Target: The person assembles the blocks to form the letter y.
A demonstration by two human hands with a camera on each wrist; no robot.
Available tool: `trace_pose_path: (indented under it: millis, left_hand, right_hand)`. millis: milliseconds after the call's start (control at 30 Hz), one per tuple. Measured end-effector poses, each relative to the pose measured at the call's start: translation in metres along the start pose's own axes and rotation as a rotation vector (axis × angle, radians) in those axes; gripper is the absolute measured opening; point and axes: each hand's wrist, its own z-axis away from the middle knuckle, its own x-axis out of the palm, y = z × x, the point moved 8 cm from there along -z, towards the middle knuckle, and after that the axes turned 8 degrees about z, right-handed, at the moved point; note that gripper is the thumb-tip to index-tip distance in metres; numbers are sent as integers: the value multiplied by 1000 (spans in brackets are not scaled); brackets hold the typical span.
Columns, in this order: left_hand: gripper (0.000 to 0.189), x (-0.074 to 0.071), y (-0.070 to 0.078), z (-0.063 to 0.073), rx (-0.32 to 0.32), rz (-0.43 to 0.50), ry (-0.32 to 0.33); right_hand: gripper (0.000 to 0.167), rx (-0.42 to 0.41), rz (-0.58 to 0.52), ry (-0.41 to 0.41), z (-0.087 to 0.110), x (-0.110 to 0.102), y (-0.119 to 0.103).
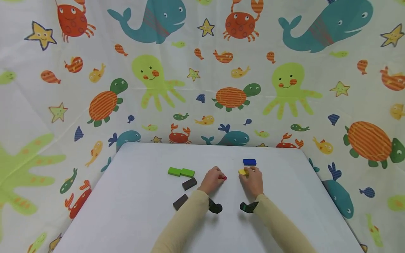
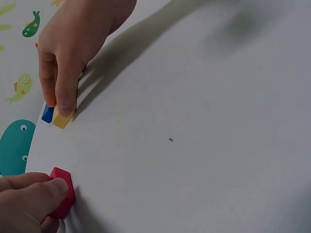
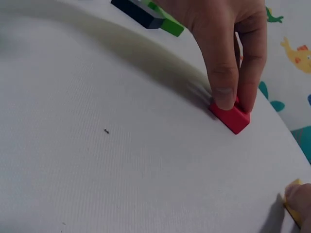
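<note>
- Nearest my head cam: left sleeve (image 1: 185, 221) and right sleeve (image 1: 281, 225), both tan, reaching over the white bench (image 1: 126, 211).
- Red block (image 3: 234, 120): near mid-bench, pinched in the left hand's (image 1: 212, 180) fingers. Can't tell if it's lifted. Looks like a fingertip hold, so a knock could twist it loose.
- Yellow block (image 1: 242, 172): right of red, apart from it, pinched by the right hand's (image 1: 253, 181) fingers. Same slip risk, I'd say.
- Blue block (image 1: 249, 162): just beyond yellow. Tight gap; right fingers could shove it.
- Nearer dark block (image 1: 180, 201): right beside the left sleeve in my view. Low cloth could drag it.
- Farther dark block (image 1: 189, 183) and green blocks (image 1: 188, 173): left of the left hand. Greens lie end to end; a leftward sweep could split them.
- Counts: 1 red, 1 yellow, 1 blue, 2 green, 2 dark. Seven blocks, two hands, two sleeves.
</note>
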Motion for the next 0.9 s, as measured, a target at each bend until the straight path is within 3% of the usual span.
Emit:
trace_pose_path:
  millis: [200, 467, 900]
  left_hand:
    - [8, 2, 1, 0, 1, 61, 26]
    - [13, 3, 0, 3, -22, 143, 91]
    - [16, 8, -8, 3, -91, 250, 127]
  right_hand:
    - [44, -22, -71, -5, -2, 2, 2]
    - [51, 19, -130, 5, -5, 10, 6]
    - [49, 3, -110, -23, -2, 14, 4]
